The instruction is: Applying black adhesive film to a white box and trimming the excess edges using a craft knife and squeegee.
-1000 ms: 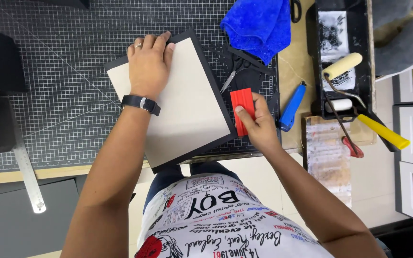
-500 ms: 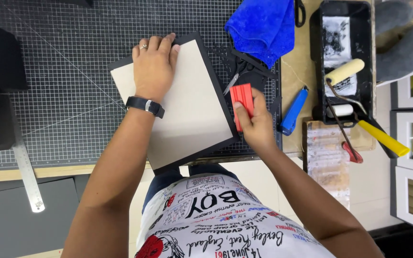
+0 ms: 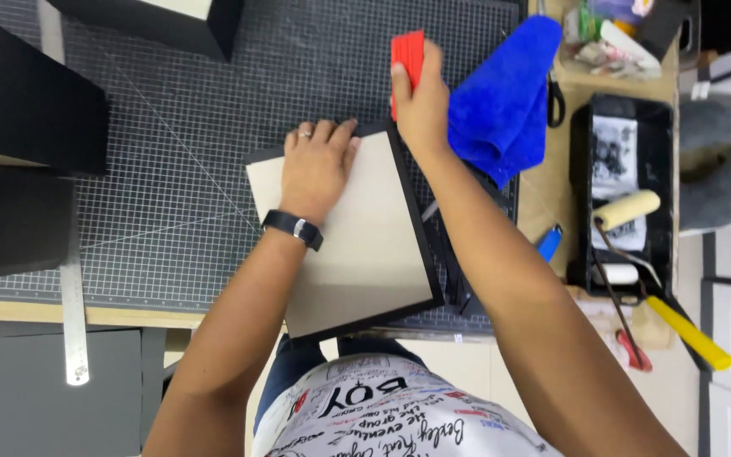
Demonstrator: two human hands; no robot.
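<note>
A left hand (image 3: 316,173) is pressing flat, fingers spread, on a black-framed board (image 3: 364,245); the right hand (image 3: 420,106) is gripping a red scraper (image 3: 407,52) at its far right corner.

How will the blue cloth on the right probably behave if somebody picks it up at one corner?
The blue cloth lies rumpled in soft folds, so it would likely hang limp, not stiff. Its fluffy surface suggests it is light and easy to grip. It should not roll or break.

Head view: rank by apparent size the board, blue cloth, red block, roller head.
1. Beige board, under the left hand
2. Blue cloth
3. Red block, in the right hand, and roller head: look alike, not ranked.
</note>
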